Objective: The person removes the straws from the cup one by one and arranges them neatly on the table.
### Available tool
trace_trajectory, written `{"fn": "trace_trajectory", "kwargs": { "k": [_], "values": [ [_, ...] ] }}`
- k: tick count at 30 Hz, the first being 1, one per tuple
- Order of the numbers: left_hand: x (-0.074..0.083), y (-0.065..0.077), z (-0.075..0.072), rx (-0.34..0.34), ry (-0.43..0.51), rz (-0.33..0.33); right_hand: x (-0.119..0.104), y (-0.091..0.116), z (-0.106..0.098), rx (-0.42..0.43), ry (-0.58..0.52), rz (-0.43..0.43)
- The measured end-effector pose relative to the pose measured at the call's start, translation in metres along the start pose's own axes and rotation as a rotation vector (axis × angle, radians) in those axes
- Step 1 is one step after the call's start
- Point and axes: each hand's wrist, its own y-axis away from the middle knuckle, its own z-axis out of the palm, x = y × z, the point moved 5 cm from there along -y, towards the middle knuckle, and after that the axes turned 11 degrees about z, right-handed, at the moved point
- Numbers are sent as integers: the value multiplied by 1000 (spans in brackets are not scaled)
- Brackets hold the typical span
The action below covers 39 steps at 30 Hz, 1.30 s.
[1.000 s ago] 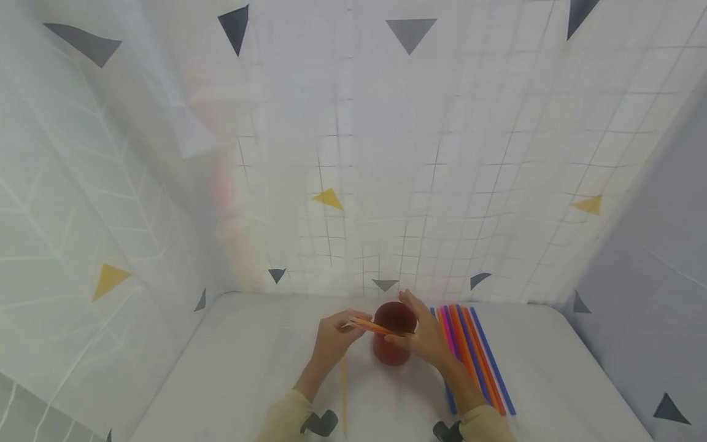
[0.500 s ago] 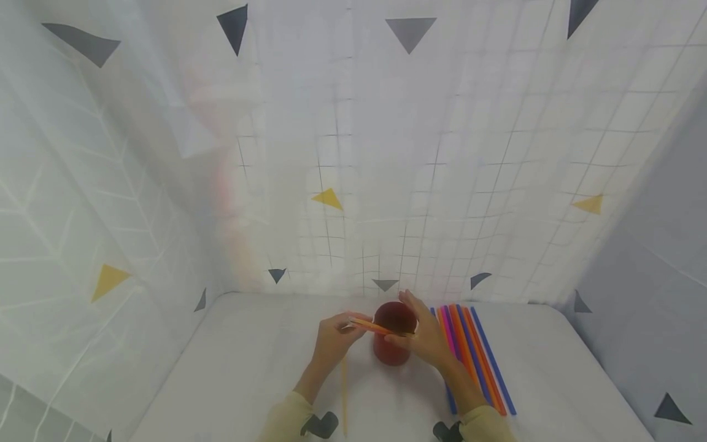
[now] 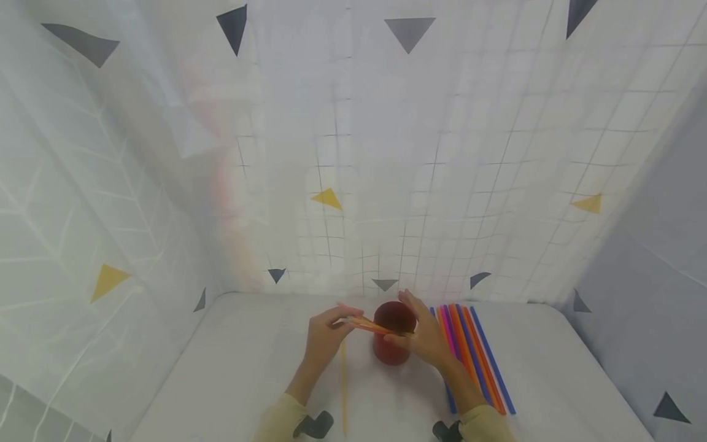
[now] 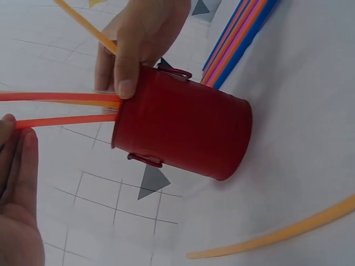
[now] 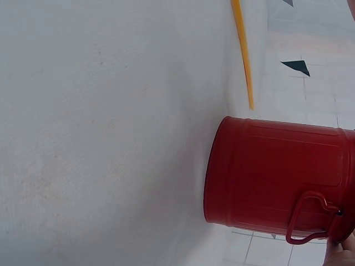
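A small red metal can (image 4: pixel 183 124) with wire side handles stands upright on the table; several red and orange straws (image 4: pixel 66 98) rise from its mouth. My right hand (image 3: pixel 422 331) grips the can at its rim, thumb on the near side and fingers round the far side. A yellow straw (image 4: pixel 83 23) slants out beside that hand. At the can's left, my left hand (image 3: pixel 326 334) pinches an orange-red straw (image 4: pixel 66 119) between thumb and fingertips, its lower end at the can's mouth. The right wrist view shows the can's side and one handle (image 5: pixel 310 221).
A row of blue, orange and pink straws (image 3: pixel 469 350) lies on the white table (image 3: pixel 552 362) right of the can. One yellow straw (image 3: pixel 345 393) lies left of it, near my left forearm. A patterned cloth (image 3: pixel 386 153) hangs behind and at the sides.
My left hand has shifted a little to the left, away from the can, and the straw tip now shows above its fingers. My right hand and the can have stayed put.
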Motion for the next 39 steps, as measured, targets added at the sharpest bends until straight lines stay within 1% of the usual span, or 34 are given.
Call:
{"fn": "trace_trajectory", "kwargs": {
  "k": [3, 5, 9, 12, 20, 23, 24, 26, 27, 30, 35, 39],
  "values": [
    [2, -3, -6, 40, 19, 25, -1, 0, 0, 1, 2, 6],
    [4, -5, -10, 73, 25, 30, -1, 0, 0, -2, 0, 10],
    [6, -8, -19, 132, 28, 1, -1, 0, 0, -11, -13, 14],
    [9, -12, -25, 161, 32, -7, -1, 0, 0, -17, -15, 16],
    [22, -21, -45, 279, 79, 48, -1, 0, 0, -27, -28, 27],
    [32, -25, -54, 320, 106, 70, -2, 1, 0, -25, -28, 36],
    [39, -27, -57, 327, 118, 90, -2, 1, 0, -25, -23, 36],
    [52, -30, -62, 333, 137, 117, -2, 1, 0, -23, -16, 38],
    [56, -31, -65, 332, 138, 129, -2, 1, 0, -23, -15, 39],
    [62, -34, -70, 320, 135, 153, -3, 2, 0, -27, -17, 39],
    [47, -34, -74, 326, 147, 128, -3, 2, 0, -34, -37, 43],
    [33, -27, -73, 329, 119, 66, -2, 2, 0, -39, -38, 50]
  ]
}}
